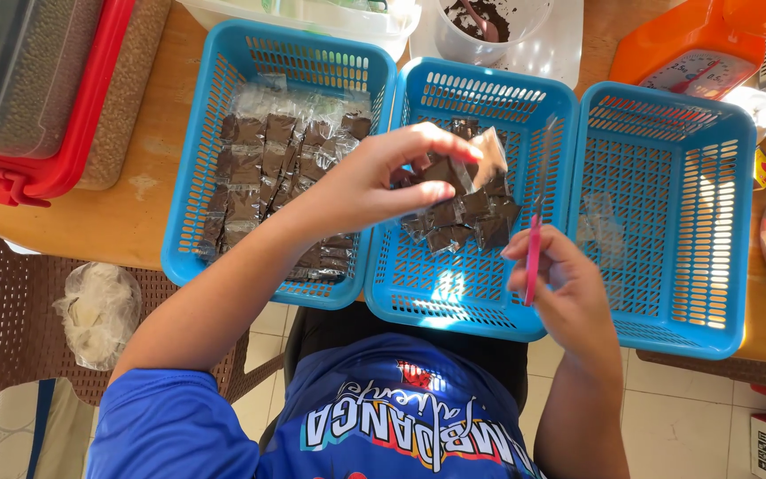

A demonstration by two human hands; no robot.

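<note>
My right hand [565, 284] is the nearest to me. Its fingers are pressed together around a thin pink stick [533, 257], which stands almost upright, and a clear narrow strip continues from it upward. My left hand [374, 177] is a little farther and to the left of the right one. Its thumb and fingertips pinch a small clear plastic packet with a dark brown filling [467, 164], and the packet is lifted over the middle blue plastic basket [418, 306]. Under this packet, on the floor of the middle basket, lies a small pile of the same dark brown packets [467, 222]. Left of my left hand is another blue plastic basket [183, 231], and it holds many filled packets [263, 168] in a dense layer. Right of my right hand is the third blue plastic basket [720, 266]; inside it I see only one or two clear empty-looking bags [600, 226]. All three baskets stand side by side, touching, on the wooden bench [139, 204]. Beyond the middle basket stands a white container with dark powder [485, 22]. Far to the left of my left hand is a red-rimmed storage box [64, 133].
</note>
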